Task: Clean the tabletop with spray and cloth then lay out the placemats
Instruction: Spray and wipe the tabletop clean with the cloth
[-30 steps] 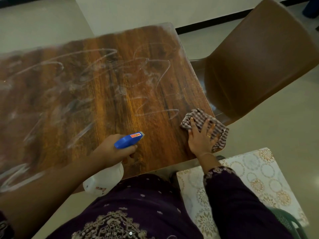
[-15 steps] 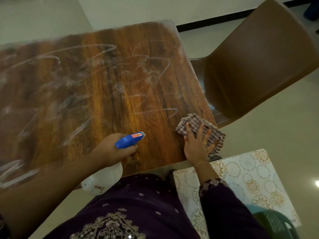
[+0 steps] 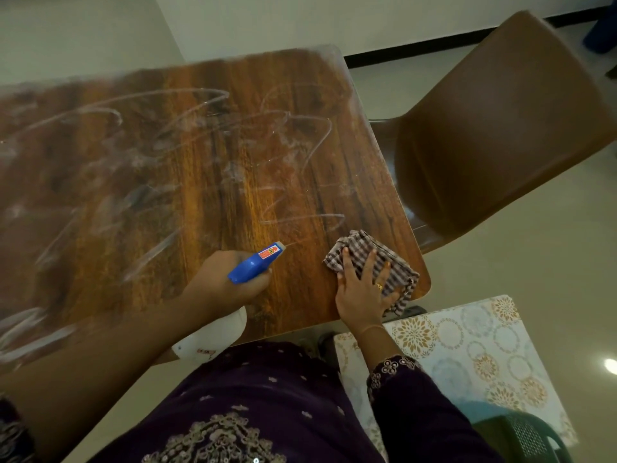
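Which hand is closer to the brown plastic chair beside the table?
Right. The right hand presses the checked cloth at the wooden table's corner beside the brown plastic chair; the left hand, gripping the blue-topped spray bottle, is farther left of it.

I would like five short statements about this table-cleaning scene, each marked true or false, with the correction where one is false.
1. The left hand grips the spray bottle. True.
2. The spray bottle has a red head. False: its head is blue.
3. The right hand presses flat on the checked cloth near the table's corner. True.
4. The tabletop is free of streaks. False: whitish streaks cross it.
5. The patterned placemat lies on the tabletop. False: it lies off the table, beside the person.
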